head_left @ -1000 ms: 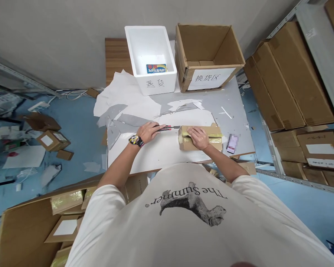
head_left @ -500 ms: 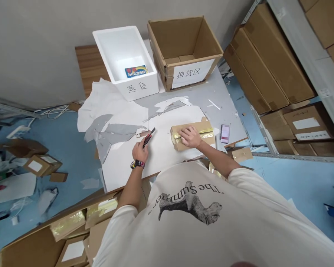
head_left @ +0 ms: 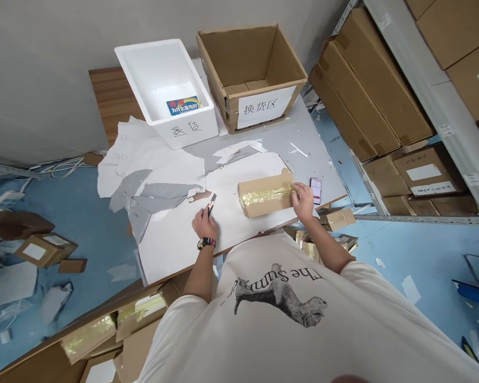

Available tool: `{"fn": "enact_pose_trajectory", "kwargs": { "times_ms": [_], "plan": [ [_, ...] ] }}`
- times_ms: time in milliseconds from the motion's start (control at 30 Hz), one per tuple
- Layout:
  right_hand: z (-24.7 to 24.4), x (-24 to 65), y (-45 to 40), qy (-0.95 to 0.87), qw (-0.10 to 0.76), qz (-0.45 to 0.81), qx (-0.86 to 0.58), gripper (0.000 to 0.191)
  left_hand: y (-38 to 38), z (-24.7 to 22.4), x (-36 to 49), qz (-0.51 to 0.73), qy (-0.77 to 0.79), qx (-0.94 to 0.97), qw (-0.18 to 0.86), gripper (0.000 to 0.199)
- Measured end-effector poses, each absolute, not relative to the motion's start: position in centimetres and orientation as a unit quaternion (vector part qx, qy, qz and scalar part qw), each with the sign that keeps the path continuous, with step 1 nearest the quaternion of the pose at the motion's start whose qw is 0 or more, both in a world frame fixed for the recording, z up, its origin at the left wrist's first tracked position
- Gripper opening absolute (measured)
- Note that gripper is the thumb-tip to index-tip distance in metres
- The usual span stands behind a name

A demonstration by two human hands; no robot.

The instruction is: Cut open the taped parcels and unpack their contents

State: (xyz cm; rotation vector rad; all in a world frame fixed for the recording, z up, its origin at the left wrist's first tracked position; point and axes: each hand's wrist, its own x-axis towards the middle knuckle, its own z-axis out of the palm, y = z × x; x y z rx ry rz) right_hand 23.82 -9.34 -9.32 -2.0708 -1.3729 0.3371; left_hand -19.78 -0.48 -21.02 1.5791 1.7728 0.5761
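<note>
A small cardboard box (head_left: 265,192) with shiny yellowish tape along its top lies on the white-covered table (head_left: 163,255). My right hand (head_left: 303,202) is at the box's right end, its fingers closed on the tape there. Left of the box, my left hand (head_left: 206,223) is wrapped round a black and red utility knife (head_left: 212,204), whose tip points up and away from me. A phone (head_left: 315,190) lies just right of my right hand.
Behind stand a white foam box (head_left: 189,133) holding a blue booklet (head_left: 183,106) and a large open carton (head_left: 233,119). Torn paper (head_left: 143,143) covers the table's left. Shelves of cartons (head_left: 375,90) rise at right; a box of parcels (head_left: 91,335) is at lower left.
My right hand has moved from the top of the small box to its right end. The knife in my left hand has come nearer to me. The whole view has shifted a little.
</note>
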Motion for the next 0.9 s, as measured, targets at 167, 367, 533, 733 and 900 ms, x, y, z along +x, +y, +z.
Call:
{"fn": "enact_pose_trajectory", "kwargs": {
  "times_ms": [167, 367, 533, 733, 900],
  "plan": [
    [-10.8, 27.9, -9.1, -0.322, 0.384, 0.255, -0.827, 0.081, 0.3, -18.8, -13.7, 0.301, 0.619, 0.505, 0.522, 0.072],
    [-12.5, 23.8, -5.7, -0.306, 0.39, 0.416, -0.762, 0.088, -0.7, -16.3, -6.7, 0.31, 0.566, 0.468, 0.604, 0.1],
    [-12.4, 22.9, -4.9, -0.337, 0.35, 0.474, -0.734, 0.08, -1.2, -14.4, -7.5, 0.324, 0.582, 0.443, 0.6, 0.102],
    [-13.0, 24.0, -6.3, -0.378, 0.397, 0.377, -0.747, 0.084, -1.8, -12.5, -9.1, 0.335, 0.6, 0.492, 0.535, 0.108],
    [-15.1, 25.7, -5.3, -0.221, 0.394, 0.51, -0.732, 0.065, -1.1, -13.3, -9.0, 0.313, 0.609, 0.435, 0.585, 0.097]
  ]
}}
